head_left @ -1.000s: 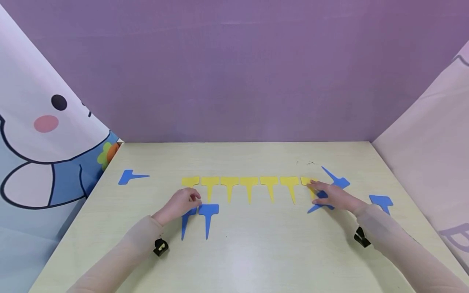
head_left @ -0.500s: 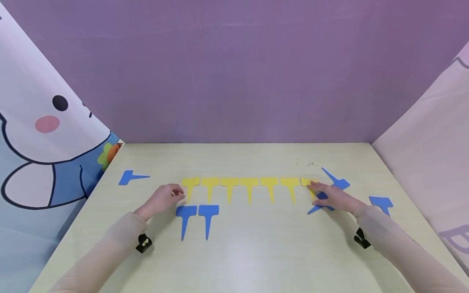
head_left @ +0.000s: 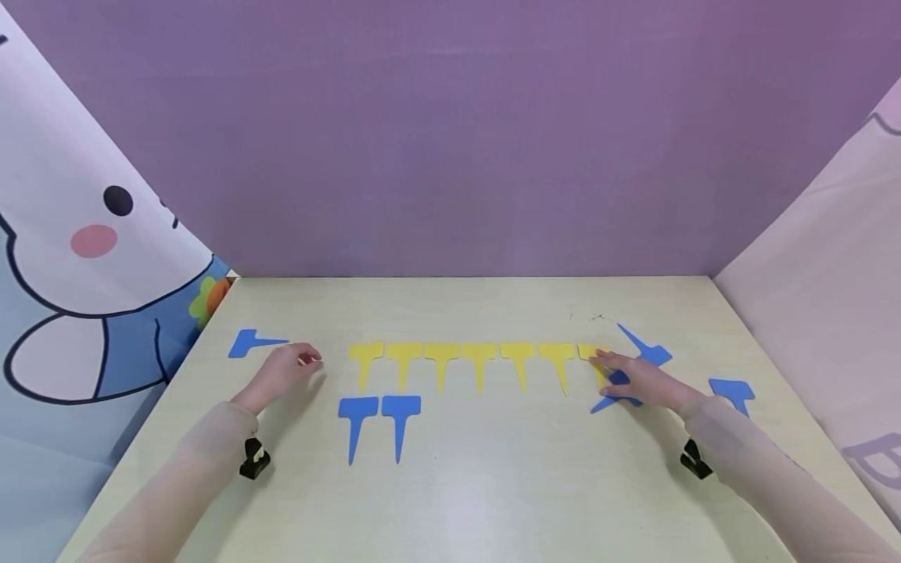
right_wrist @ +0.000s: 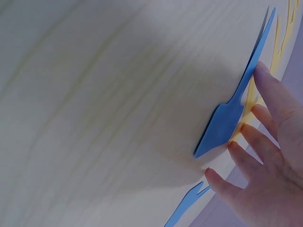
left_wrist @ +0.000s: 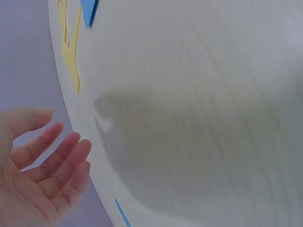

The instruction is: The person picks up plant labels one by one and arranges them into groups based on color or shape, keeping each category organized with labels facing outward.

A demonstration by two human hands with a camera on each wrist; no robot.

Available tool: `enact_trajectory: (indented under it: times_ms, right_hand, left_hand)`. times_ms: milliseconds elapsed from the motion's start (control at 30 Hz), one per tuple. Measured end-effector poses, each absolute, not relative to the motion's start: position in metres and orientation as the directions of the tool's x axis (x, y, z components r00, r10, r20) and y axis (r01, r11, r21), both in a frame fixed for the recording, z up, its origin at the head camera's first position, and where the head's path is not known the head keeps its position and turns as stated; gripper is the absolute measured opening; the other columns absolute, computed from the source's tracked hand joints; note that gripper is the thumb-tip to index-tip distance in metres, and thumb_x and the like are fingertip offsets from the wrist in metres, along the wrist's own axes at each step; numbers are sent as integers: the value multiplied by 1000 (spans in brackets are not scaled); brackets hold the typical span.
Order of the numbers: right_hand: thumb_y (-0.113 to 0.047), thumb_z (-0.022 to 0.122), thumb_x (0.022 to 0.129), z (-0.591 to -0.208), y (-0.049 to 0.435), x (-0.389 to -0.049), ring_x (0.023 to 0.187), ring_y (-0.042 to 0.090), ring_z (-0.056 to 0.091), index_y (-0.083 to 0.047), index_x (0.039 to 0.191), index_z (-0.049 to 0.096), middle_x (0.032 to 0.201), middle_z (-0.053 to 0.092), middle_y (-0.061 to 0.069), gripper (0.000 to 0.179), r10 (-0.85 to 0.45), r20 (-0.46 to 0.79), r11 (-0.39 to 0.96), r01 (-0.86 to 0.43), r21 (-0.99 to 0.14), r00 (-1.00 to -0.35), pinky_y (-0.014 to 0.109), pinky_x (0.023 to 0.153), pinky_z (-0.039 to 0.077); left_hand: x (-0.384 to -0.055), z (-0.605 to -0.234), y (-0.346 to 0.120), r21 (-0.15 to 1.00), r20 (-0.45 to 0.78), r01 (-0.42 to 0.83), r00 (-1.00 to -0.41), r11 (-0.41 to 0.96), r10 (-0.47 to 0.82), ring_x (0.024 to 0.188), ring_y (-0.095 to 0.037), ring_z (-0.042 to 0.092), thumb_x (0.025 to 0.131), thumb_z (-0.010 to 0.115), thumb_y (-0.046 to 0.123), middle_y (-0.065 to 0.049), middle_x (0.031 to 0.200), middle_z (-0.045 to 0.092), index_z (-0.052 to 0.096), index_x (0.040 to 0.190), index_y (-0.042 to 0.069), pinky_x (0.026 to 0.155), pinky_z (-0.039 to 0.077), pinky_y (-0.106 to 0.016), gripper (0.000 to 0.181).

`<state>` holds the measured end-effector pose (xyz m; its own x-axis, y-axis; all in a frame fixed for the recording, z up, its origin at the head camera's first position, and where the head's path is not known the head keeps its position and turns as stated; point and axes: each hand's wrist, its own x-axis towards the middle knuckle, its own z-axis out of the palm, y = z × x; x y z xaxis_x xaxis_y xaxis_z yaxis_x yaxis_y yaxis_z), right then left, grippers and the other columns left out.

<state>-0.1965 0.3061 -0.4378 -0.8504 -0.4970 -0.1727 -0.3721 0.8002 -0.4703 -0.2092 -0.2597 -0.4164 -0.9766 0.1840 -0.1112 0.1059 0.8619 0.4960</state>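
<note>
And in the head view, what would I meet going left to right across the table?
Sideways blue tag, left hand, row of yellow tags, right hand, far-right blue tag.

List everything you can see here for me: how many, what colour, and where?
yellow T-shaped pieces: seven, yellow, in a row, the rightmost partly covered
blue T-shaped pieces: six, blue; one far left, two below the row's left end, three at right
table: one, pale wood, under the pieces
backdrop: one, purple, behind
cartoon panel: one, white and blue, left
side panel: one, pale pink, right
wrist devices: two, black
sleeves: two, pale
left hand: one, bare, left of the row
right hand: one, bare, at the row's right end
</note>
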Motion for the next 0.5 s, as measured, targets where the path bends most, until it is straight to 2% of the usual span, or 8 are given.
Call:
enact_trajectory:
  times_ms: [500]
  right_hand:
    - [-25,63,80,-438,306,-197,123,47,23,4,130,40,136,27,28,62,-501,-167,795,-375,-477,-849,59,96,25]
  left_hand:
    - [-218,-413,-294,530,-147,-2,-985,848,89,88,-33,51,89,51,14,-24,100,56,54,107,-8,71,46,-40,28]
